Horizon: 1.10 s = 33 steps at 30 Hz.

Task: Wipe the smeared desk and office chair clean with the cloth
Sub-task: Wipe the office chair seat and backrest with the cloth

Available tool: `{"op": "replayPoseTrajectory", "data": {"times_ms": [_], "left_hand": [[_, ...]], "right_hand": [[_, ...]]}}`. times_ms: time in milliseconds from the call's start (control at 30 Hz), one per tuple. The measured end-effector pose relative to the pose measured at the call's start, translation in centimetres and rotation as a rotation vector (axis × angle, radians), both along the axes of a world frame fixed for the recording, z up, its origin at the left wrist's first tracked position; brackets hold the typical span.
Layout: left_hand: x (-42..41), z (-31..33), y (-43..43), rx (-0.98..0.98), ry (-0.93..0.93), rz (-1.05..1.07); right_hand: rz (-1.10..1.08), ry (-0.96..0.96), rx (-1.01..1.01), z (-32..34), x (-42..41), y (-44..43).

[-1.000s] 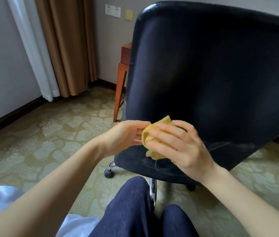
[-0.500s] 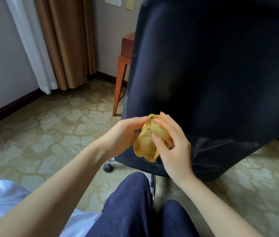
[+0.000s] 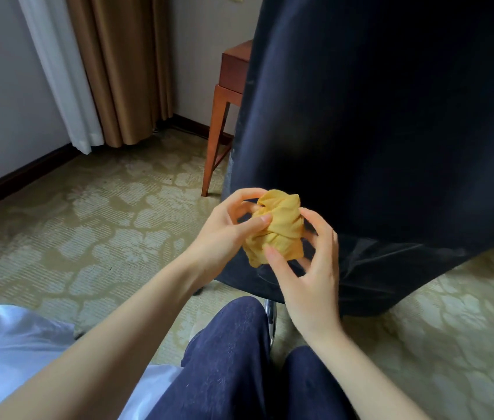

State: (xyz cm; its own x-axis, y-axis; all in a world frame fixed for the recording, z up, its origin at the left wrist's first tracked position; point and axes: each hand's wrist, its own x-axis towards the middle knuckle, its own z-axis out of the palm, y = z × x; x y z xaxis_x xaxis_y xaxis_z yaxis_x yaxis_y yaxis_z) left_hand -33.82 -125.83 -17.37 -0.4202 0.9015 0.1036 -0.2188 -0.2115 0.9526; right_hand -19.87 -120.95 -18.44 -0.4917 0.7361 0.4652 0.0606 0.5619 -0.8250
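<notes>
**Carpet (image 3: 88,222) underfoot, cloth (image 3: 279,228) balled before the chair (image 3: 391,147)**

Both hands are clamped on the cloth: left hand (image 3: 224,228) pinches its left side, right hand (image 3: 309,268) cups it from below, thumb on the front. It's a crumpled ball with no long axis, held up in front of the chair. The chair back looms dead ahead, nearer the right hand. The bench (image 3: 235,65) peeks out behind, well apart.

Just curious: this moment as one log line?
left hand: grips yellow cloth | right hand: grips it | cloth: bunched, before black office chair
</notes>
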Motion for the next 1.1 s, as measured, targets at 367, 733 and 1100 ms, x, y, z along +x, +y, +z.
{"op": "replayPoseTrajectory", "data": {"times_ms": [367,733,1100], "left_hand": [[0.5,-1.1,0.0,0.006,-0.136,0.112],[-5.7,-2.4,-0.6,-0.160,0.044,0.601],[-6.8,0.1,0.6,-0.034,0.493,0.523]], "right_hand": [[-0.167,0.136,0.257,1.3,-3.2,1.3],[-0.309,-0.144,1.580,6.2,-13.5,8.6],[-0.066,-0.511,1.701,-4.6,-13.8,10.2]]}}
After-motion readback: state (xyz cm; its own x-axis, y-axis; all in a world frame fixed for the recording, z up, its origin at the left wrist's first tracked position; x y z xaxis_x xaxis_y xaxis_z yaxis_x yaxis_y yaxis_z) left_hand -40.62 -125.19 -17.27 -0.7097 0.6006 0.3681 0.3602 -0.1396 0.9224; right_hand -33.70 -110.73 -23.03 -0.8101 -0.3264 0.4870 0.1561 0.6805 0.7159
